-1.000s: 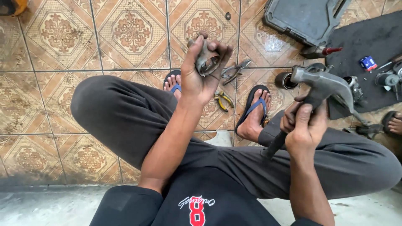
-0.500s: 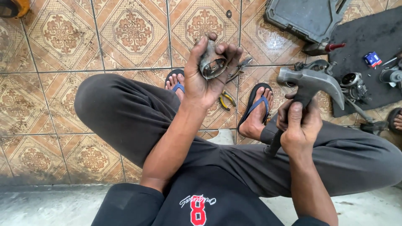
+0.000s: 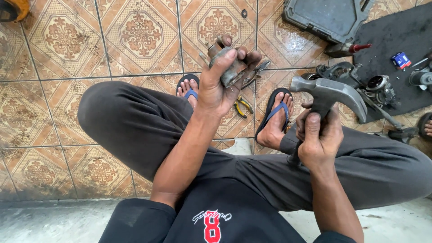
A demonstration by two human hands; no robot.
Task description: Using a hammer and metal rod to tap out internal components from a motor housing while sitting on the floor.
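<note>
My left hand (image 3: 220, 78) is raised in front of me and grips a dirty grey metal part (image 3: 228, 66), roughly cylindrical, between thumb and fingers. My right hand (image 3: 318, 135) is closed around the neck of a steel claw hammer (image 3: 330, 92), just below its head, with the head pointing right and the handle running down over my right leg. I sit cross-legged in dark trousers, with blue-strapped sandals on both feet. Yellow-handled pliers (image 3: 240, 105) lie on the tiles between my feet, below the left hand.
A grey plastic tool case (image 3: 326, 15) lies at the top right. A dark mat (image 3: 396, 40) carries engine parts (image 3: 375, 85), a red-handled screwdriver (image 3: 348, 48) and a small blue box (image 3: 400, 60). Another person's foot (image 3: 427, 127) shows at the right edge.
My left hand has turned the metal part over and drawn it slightly nearer. The right hand with the hammer has shifted a little to the left and lower.
</note>
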